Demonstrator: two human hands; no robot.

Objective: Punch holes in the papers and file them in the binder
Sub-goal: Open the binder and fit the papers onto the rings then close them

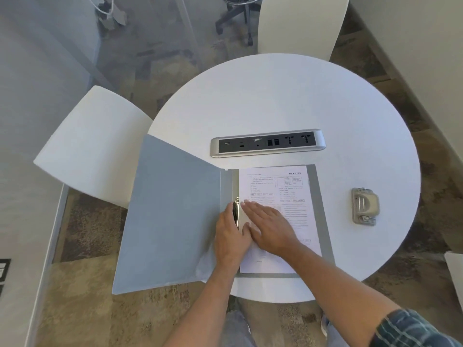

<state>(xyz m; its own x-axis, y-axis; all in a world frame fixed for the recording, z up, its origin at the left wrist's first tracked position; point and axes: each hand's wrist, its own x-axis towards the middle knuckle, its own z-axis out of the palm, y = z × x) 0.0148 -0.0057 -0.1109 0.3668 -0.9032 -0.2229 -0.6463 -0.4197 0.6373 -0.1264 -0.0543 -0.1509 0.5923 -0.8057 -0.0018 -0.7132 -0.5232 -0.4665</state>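
A grey binder (172, 216) lies open on the round white table (288, 96), its front cover spread past the table's left edge. Printed papers (275, 186) lie on its right half beside the metal clip mechanism (236, 211). My left hand (231, 236) rests at the clip with its fingers curled around the metal bar. My right hand (270, 226) lies flat, fingers straight, pressing the papers down just right of the clip. A silver hole punch (365, 206) sits alone on the table to the right of the binder.
A silver and black socket strip (268, 143) is set into the table's middle, behind the binder. White chairs stand at the left (92, 146) and the far side (300, 26). An office chair base (238, 18) is on the carpet beyond.
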